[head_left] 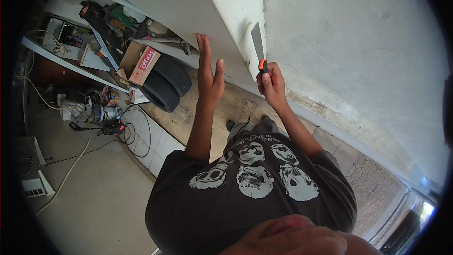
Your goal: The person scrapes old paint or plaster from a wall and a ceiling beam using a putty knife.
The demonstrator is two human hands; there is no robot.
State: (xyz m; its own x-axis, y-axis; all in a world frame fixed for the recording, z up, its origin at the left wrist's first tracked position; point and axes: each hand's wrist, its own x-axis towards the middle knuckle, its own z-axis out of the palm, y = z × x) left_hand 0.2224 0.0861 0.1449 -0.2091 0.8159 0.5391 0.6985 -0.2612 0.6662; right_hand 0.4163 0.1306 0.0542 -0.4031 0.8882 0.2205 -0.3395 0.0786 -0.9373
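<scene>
The right hand [272,84] grips a scraper [258,42] at one o'clock, near the stained white wall [349,42]; the left hand [211,79], toward eleven, is open. Black tyres [163,89] sit at ten beside tiled floor [180,122].

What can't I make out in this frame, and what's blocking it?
All in the head view:
- Lower part of the scraper: its handle is hidden by the right hand.
- Blade contact with the wall: depth is unclear from one view.
- Left hand: for the same reason, fingertip contact can't be settled.
- Rear tyre: partly hidden by the front tyre and cardboard box.
</scene>
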